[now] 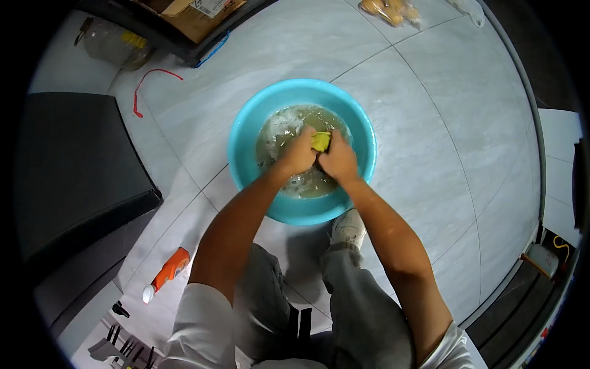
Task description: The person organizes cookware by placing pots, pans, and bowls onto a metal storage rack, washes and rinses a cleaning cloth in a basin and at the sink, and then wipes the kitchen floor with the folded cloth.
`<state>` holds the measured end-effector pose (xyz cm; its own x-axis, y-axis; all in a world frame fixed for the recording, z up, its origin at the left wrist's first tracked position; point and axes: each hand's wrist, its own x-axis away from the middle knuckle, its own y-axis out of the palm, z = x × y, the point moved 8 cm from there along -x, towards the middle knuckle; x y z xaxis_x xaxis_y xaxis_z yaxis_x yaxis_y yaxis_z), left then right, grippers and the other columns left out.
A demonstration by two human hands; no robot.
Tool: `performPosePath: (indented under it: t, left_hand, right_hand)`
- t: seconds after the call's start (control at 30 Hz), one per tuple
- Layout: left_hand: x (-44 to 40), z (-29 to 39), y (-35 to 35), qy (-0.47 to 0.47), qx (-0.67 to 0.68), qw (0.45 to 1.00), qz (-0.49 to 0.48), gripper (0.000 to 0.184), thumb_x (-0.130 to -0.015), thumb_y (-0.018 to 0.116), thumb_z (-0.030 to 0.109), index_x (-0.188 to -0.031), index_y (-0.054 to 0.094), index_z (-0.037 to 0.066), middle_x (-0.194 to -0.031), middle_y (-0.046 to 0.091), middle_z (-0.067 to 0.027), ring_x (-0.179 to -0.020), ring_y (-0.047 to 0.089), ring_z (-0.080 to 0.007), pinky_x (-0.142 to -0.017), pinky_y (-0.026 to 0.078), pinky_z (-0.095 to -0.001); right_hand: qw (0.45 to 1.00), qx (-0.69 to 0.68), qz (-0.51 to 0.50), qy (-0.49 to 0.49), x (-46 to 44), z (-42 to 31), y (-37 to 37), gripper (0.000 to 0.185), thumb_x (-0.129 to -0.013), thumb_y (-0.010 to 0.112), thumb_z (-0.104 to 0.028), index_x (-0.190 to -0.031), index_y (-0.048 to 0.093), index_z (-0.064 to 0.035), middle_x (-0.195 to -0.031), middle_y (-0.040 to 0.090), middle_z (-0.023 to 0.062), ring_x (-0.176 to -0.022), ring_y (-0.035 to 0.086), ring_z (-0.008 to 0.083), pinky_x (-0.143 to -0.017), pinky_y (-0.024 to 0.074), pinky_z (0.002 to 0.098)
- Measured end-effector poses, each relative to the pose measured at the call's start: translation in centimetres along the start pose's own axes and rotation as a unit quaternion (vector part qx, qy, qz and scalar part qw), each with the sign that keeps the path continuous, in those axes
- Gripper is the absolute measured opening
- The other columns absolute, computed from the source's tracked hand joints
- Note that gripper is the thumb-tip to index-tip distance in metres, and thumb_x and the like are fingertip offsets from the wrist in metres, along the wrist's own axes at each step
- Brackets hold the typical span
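Note:
A round turquoise basin (248, 123) stands on the tiled floor, holding murky water (307, 184) with white suds on its left side. Over the water, both of my hands grip a bunched yellow-green cloth (320, 141). My left hand (299, 152) is closed on the cloth's left end. On its right end, my right hand (338, 158) is closed as well. Some of the fingers are hidden behind the cloth and the hands themselves.
An orange bottle with a white cap (169, 270) lies on the floor at lower left. A red strip (137, 92), a clear plastic jug (117, 43) and a cardboard box (190, 18) are at upper left. A dark seat (80, 178) stands left; a bag of yellowish food (390, 10) lies at the top.

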<state>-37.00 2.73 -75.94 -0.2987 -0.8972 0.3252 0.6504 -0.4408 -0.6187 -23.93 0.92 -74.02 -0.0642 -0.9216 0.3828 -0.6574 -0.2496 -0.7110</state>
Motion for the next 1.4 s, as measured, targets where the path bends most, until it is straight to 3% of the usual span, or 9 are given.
performPosePath:
  t: [0.2, 0.27, 0.37, 0.47, 0.5, 0.63, 0.83, 1.0, 1.4]
  left_hand:
    - [3.0, -4.5, -1.9, -0.285, 0.344, 0.873, -0.194, 0.043, -0.091, 0.071, 0.033, -0.117, 0.052, 0.005, -0.077, 0.064, -0.0064, -0.058, 0.059, -0.0132, -0.046, 0.043, -0.024]
    - [2.5, -6.4, -3.1, -0.246, 0.182, 0.943, -0.134, 0.044, -0.09, 0.07, 0.037, -0.116, 0.055, 0.004, -0.078, 0.065, -0.0073, -0.067, 0.064, -0.0203, -0.058, 0.051, -0.0321]
    - [3.2, -3.7, -5.7, -0.154, -0.117, 0.98, -0.038, 0.059, -0.083, 0.076, 0.038, -0.128, 0.055, 0.006, -0.108, 0.068, -0.0183, -0.101, 0.066, -0.036, -0.09, 0.051, -0.0444]
    - [4.1, 2.5, -5.8, 0.043, -0.26, 0.965, -0.009, 0.072, -0.08, 0.076, 0.039, -0.141, 0.047, 0.013, -0.136, 0.054, -0.0223, -0.127, 0.052, -0.0386, -0.103, 0.042, -0.0526]
    - [4.0, 2.3, -4.1, 0.066, -0.292, 0.953, -0.052, 0.09, -0.077, 0.076, 0.041, -0.152, 0.034, 0.014, -0.155, 0.032, -0.0226, -0.143, 0.031, -0.0413, -0.116, 0.024, -0.0576]
    - [4.0, 0.3, 0.6, -0.025, -0.339, 0.917, -0.207, 0.112, -0.08, 0.072, 0.046, -0.159, 0.004, 0.004, -0.162, 0.01, -0.0262, -0.15, 0.007, -0.048, -0.12, 0.005, -0.0605]
    - [3.0, -1.2, 1.9, -0.055, -0.338, 0.904, -0.255, 0.105, -0.084, 0.067, 0.043, -0.159, 0.004, 0.005, -0.164, 0.003, -0.0265, -0.151, -0.005, -0.0478, -0.12, 0.0, -0.063]
    - [2.6, -1.2, 1.8, -0.114, -0.182, 0.924, -0.316, 0.1, -0.087, 0.064, 0.038, -0.159, 0.001, 0.007, -0.164, 0.003, -0.0272, -0.15, -0.001, -0.0501, -0.119, 0.003, -0.0632]
    - [2.2, 0.7, -2.2, 0.073, -0.157, 0.984, 0.04, 0.056, -0.089, 0.058, 0.008, -0.142, 0.041, 0.011, -0.136, 0.051, -0.0221, -0.128, 0.047, -0.0411, -0.099, 0.042, -0.0508]
  right_hand:
    - [0.845, -0.387, -0.285, 0.236, 1.9, 0.2, -1.7, 0.051, -0.091, 0.066, -0.039, -0.126, 0.06, -0.0026, -0.1, 0.069, 0.0083, -0.065, 0.067, 0.0157, -0.056, 0.0582, 0.0293]
    - [0.843, -0.402, -0.257, 0.248, 1.7, 0.5, -2.2, 0.052, -0.089, 0.07, -0.037, -0.126, 0.059, -0.0031, -0.093, 0.068, 0.0055, -0.058, 0.064, 0.0146, -0.052, 0.0572, 0.029]
    - [0.942, -0.181, -0.201, 0.197, 0.8, 1.0, -3.2, 0.066, -0.081, 0.079, -0.032, -0.135, 0.052, -0.0047, -0.111, 0.066, 0.0117, -0.08, 0.069, 0.0238, -0.07, 0.0605, 0.0377]
    - [0.979, 0.155, 0.042, -0.126, 1.7, -3.5, -4.3, 0.09, -0.071, 0.085, -0.025, -0.146, 0.04, -0.0055, -0.137, 0.053, 0.0203, -0.115, 0.06, 0.0351, -0.097, 0.0519, 0.049]
    - [0.976, 0.146, -0.04, -0.157, 1.5, -4.3, -2.8, 0.109, -0.065, 0.087, -0.03, -0.154, 0.028, -0.0079, -0.155, 0.03, 0.0245, -0.141, 0.033, 0.0428, -0.116, 0.0303, 0.0556]
    - [0.935, 0.296, -0.15, -0.123, 2.1, -3.8, 2.8, 0.12, -0.072, 0.081, -0.046, -0.16, 0.005, -0.0141, -0.164, 0.011, 0.0224, -0.151, 0.009, 0.0452, -0.122, 0.0113, 0.0562]
    - [0.952, 0.262, -0.114, -0.11, 1.8, -3.1, 3.4, 0.108, -0.078, 0.077, -0.031, -0.16, 0.011, -0.0107, -0.161, 0.022, 0.0207, -0.147, 0.022, 0.0438, -0.12, 0.0236, 0.0522]
    - [0.944, 0.274, -0.122, -0.14, 0.4, -1.9, 4.8, 0.114, -0.076, 0.076, -0.045, -0.159, 0.005, -0.0137, -0.158, 0.024, 0.0199, -0.146, 0.02, 0.0431, -0.12, 0.0161, 0.0559]
    - [0.986, -0.035, 0.06, -0.155, -1.0, -1.5, 2.6, 0.064, -0.07, 0.078, -0.009, -0.128, 0.053, -0.0003, -0.11, 0.062, 0.0233, -0.102, 0.062, 0.0407, -0.09, 0.0494, 0.0427]
